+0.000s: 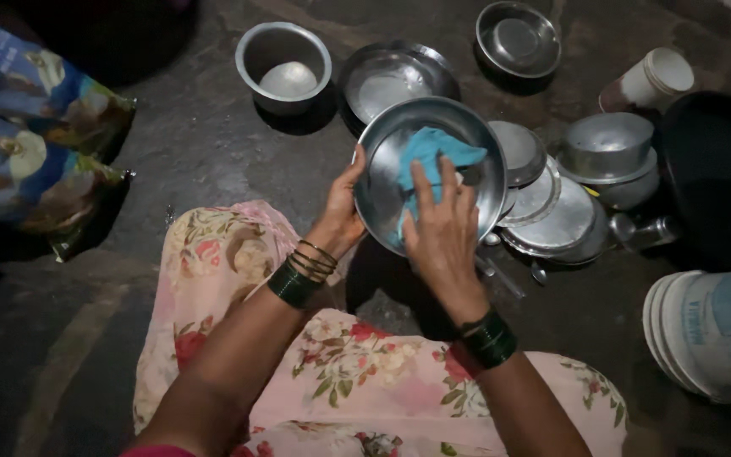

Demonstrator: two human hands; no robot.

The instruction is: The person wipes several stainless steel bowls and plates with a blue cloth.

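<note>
The left hand (342,222) grips the left rim of a steel plate (382,190), thumb over the edge and fingers behind it, holding the plate tilted up above the person's lap. The right hand (442,233) lies flat inside the plate, fingers spread and pressing a blue cloth (427,152) against the plate's inner face; the cloth is bunched under the fingertips and sticks out above them toward the plate's upper rim. Both wrists carry dark green bangles, and the left wrist has thin gold ones too.

The person sits on a dark floor (205,144), with a pink flowered garment (357,372) across the knees at the bottom of the view. Just right of the held plate, a stack of steel plates and lids (552,216) lies on the floor, with a steel pot (609,148) sitting on a bowl beside it. Beyond the plate, toward the top edge, stand a deep steel bowl (283,63), a wide steel dish (387,80) and another steel bowl (518,38). A white cup (657,78) lies tipped near the top right, next to a large black pan (717,169). A white bucket (712,334) lies at the right edge. Printed blue bags (31,118) rest at the left edge.
</note>
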